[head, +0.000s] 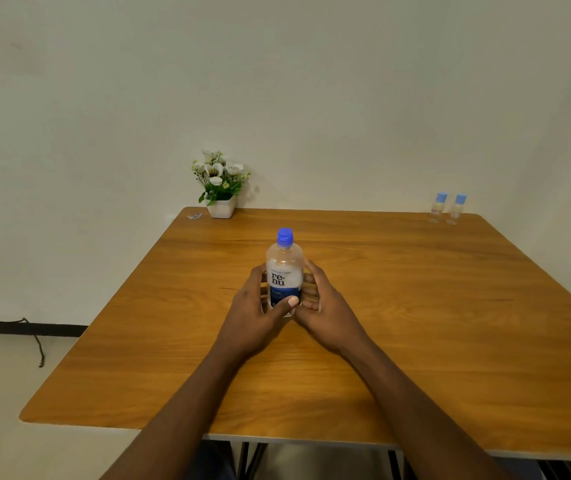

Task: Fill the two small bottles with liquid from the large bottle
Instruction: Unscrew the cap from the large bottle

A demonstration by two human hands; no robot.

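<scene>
Near the middle of the wooden table [415,306], with its warm orange grain and rounded corners, the large bottle [284,271] stands upright: clear plastic, softly shouldered, with a ribbed blue cap [284,236] on and a white-and-blue label. Both hands are wrapped around its lower half. The left hand [253,306] clasps it from one side with the thumb across the label, and the right hand [322,303] presses in from the other, fingers curled against the plastic. The bottle's base is hidden behind them. Far off at the back right corner, two small bottles [446,208] stand side by side, clear with pale blue caps, their labels too small to read. A white square pot of white flowers [221,183] sits at the back edge, with a small unclear thing [194,216] beside it.
</scene>
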